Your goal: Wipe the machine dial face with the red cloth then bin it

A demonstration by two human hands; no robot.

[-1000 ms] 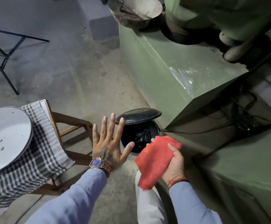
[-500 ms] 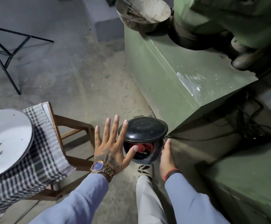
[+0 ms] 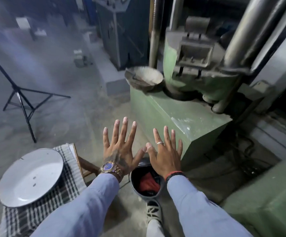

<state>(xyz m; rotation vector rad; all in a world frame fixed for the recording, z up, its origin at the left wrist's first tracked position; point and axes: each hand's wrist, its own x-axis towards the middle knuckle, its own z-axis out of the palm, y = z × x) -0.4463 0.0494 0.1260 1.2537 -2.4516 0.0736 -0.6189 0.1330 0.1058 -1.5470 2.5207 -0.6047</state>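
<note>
A: What takes up most of the view?

B: The green machine point(image 3: 186, 117), its block base on the right with grey columns rising above it. A dirty metal bowl point(image 3: 144, 79) sits on the base's far corner. The dial face is not something I can make out here.

A: And the left side?

B: Bare concrete floor point(image 3: 62, 117) with a black tripod point(image 3: 22, 101) standing on it. Nearer, a wooden stool point(image 3: 83, 164) draped in a checked cloth point(image 3: 41, 212), and a white plate point(image 3: 30, 177) resting on that cloth.

A: The person?

B: Two blue sleeves point(image 3: 80, 209) reach forward from the bottom edge. One shoe point(image 3: 153, 212) shows on the floor just below the bin.

A: Where's the bin?

B: The bin point(image 3: 135, 187) is a small black one, on the floor between the stool and the machine base, partly under the right wrist. Its mouth is open to the camera.

A: And the red cloth?

B: The red cloth point(image 3: 149, 183) lies crumpled inside the bin, touching neither hand.

A: The hands, then?

B: The left hand point(image 3: 119, 151) is flat, palm down, fingers spread wide, holding nothing; a watch point(image 3: 109, 166) is on that wrist. The right hand point(image 3: 164, 156) is likewise flat, fingers spread and empty, with a ring point(image 3: 160, 143) on one finger and a red-and-black band point(image 3: 173, 173) at the wrist. Both hover above the bin, thumbs almost meeting.
</note>
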